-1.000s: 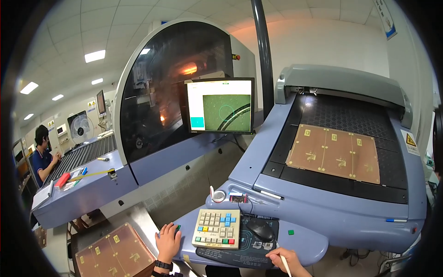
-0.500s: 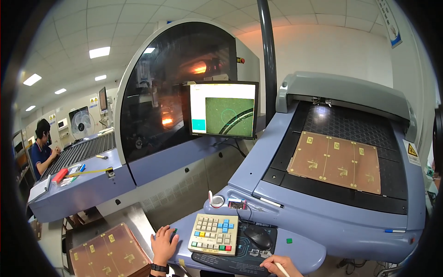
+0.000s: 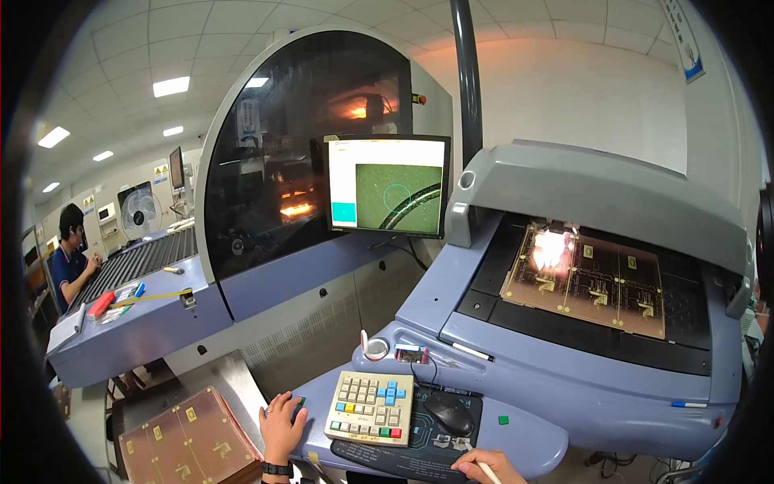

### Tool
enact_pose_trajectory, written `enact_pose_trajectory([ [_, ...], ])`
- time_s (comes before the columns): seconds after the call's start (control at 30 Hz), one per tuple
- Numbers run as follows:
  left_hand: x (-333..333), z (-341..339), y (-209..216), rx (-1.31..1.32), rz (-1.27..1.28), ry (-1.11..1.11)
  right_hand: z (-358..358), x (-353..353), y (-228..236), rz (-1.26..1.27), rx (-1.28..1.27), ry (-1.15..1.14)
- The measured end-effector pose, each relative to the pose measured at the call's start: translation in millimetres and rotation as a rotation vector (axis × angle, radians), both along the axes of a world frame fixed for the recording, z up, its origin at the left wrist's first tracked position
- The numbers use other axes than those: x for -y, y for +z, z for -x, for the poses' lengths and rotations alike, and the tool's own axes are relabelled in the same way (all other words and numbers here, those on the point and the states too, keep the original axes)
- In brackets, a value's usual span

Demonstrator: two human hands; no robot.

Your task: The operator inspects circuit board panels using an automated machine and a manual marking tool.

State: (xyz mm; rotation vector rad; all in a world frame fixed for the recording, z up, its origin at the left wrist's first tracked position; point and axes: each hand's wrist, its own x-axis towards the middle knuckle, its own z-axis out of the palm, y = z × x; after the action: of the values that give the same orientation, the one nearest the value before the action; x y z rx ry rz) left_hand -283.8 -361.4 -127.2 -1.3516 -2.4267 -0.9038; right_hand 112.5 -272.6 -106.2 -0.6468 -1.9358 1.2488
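At the left edge of the console, my left hand (image 3: pixel 282 427) lies with its fingers spread, a dark watch band at its wrist. One fingertip is by a small green button (image 3: pixel 301 402); I cannot tell whether it presses. My right hand (image 3: pixel 488 465), at the lower edge, is closed around a slim white pen-like stick (image 3: pixel 487 472). Between the hands are a beige keypad (image 3: pixel 368 410) with coloured keys and a black mouse (image 3: pixel 449 415) on a dark mat (image 3: pixel 395 458). A copper-coloured panel (image 3: pixel 556 302) lies on the machine bed, brightly lit at its far left.
A grey gantry (image 3: pixel 597 181) spans the bed. The monitor (image 3: pixel 387 185) shows a dark curve on green. Similar panels (image 3: pixel 185 440) are stacked on a metal table at lower left. A person (image 3: pixel 71 258) works by the rollers at far left. A marker (image 3: pixel 473 352) lies on the console.
The gantry has come nearer, over the far part of the copper-coloured panel, and its bright light now falls on that panel. My hands have hardly moved.
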Motion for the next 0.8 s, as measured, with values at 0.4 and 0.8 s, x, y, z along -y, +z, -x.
enact_pose_trajectory([
  [0.4,0.2,-1.3,-2.0,-0.005,-0.032,0.001,-0.5,1.4,0.5,-0.037,-0.001,0.0],
  [0.8,0.9,-2.2,2.7,0.005,-0.035,0.003,-2.6,4.3,4.9,-0.023,-0.044,0.019],
])
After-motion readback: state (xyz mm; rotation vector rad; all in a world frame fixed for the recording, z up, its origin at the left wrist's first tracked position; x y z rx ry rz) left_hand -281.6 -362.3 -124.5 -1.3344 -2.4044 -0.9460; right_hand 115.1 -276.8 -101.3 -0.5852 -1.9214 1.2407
